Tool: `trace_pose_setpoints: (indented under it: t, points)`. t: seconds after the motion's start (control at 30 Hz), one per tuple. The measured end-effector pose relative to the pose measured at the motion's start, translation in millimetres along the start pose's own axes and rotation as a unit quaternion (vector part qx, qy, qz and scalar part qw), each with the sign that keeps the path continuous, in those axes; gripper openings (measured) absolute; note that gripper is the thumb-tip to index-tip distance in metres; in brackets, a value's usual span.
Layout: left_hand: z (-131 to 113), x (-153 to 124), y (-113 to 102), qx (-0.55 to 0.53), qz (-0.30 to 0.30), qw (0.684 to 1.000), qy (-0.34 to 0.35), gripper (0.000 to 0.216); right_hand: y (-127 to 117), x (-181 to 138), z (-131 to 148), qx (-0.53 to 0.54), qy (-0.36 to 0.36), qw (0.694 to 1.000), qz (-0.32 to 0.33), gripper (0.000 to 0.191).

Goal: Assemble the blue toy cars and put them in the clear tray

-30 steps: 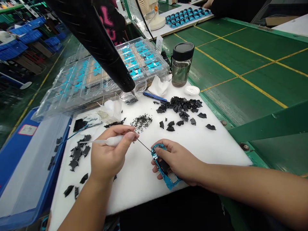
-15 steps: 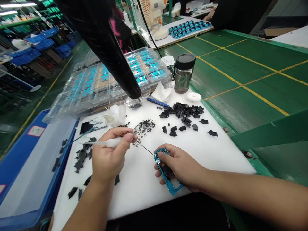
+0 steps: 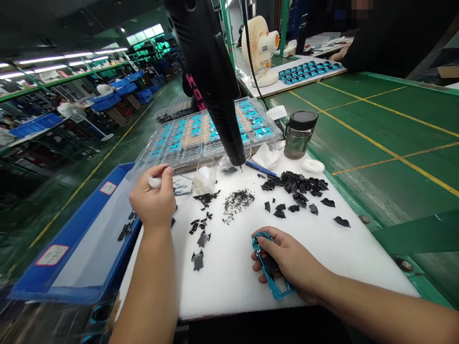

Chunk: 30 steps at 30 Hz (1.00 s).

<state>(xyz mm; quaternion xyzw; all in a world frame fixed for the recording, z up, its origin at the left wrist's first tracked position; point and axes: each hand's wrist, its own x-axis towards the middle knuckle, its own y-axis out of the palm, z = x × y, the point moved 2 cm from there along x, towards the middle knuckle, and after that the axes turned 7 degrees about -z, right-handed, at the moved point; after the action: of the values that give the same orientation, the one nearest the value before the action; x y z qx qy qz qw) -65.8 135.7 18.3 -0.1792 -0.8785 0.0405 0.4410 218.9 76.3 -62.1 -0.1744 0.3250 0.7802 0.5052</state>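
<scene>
My left hand (image 3: 153, 193) is closed around a thin tool with a white handle (image 3: 155, 182). It is raised over the left side of the white work surface, near the blue bin, and the tool's metal rod does not show. In my right hand (image 3: 283, 253) is a shiny blue plastic shell (image 3: 269, 267) with a dark inside, its rounded end up and away from me. My thumb presses on that rounded end. A heap of tiny black screws (image 3: 238, 203) lies between the hands. Above it hangs a black electric screwdriver (image 3: 225, 110), bit pointing down.
Black plastic pieces (image 3: 301, 186) are piled at the right, with flat dark pieces (image 3: 198, 260) at the left. Clear trays (image 3: 201, 138) of blue parts stand behind. A lidded jar (image 3: 300, 134), blue pen (image 3: 261, 168) and white case (image 3: 313, 166) sit near the back. The blue bin (image 3: 82, 239) borders the left.
My left hand has moved left with the tool, away from the blue shell. My right hand still holds the shell. The view has swung left, so the table appears further right.
</scene>
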Motion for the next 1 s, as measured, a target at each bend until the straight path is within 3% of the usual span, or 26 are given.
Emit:
trace_pose_setpoints:
  t: [0.23, 0.37, 0.43, 0.53, 0.67, 0.83, 1.0]
  points:
    - [6.2, -4.1, 19.9, 0.036, 0.075, 0.996, -0.033, 0.024, 1.6, -1.0, 1.8, 0.005, -0.005, 1.0, 0.004, 0.021]
    - [17.2, -6.5, 22.5, 0.066, 0.145, 0.984, -0.077, 0.038, 0.9, -0.2, 1.0, 0.003, -0.01, 1.0, 0.006, 0.023]
    - [20.2, -5.3, 19.8, 0.061, 0.123, 0.987, -0.088, 0.042, 0.2, 1.0, -0.4, 0.008, -0.013, 1.0, 0.01, 0.023]
    - [19.9, -2.2, 16.2, -0.034, 0.089, 0.984, -0.152, 0.03, -0.6, 1.2, -0.7, 0.0, -0.011, 1.0, 0.002, 0.023]
    - [9.9, 1.8, 13.8, -0.147, 0.11, 0.96, -0.211, 0.018, -0.5, -1.7, 1.4, -0.021, -0.006, 1.0, -0.016, 0.025]
    - [4.5, 4.0, 0.2, -0.119, 0.141, 0.964, -0.189, 0.026, -1.2, -0.9, 0.6, -0.026, -0.005, 0.999, -0.022, 0.028]
    - [19.6, -14.9, -13.9, -0.077, 0.181, 0.961, -0.195, 0.031, -0.3, 1.7, 0.5, -0.026, -0.007, 0.999, -0.026, 0.026]
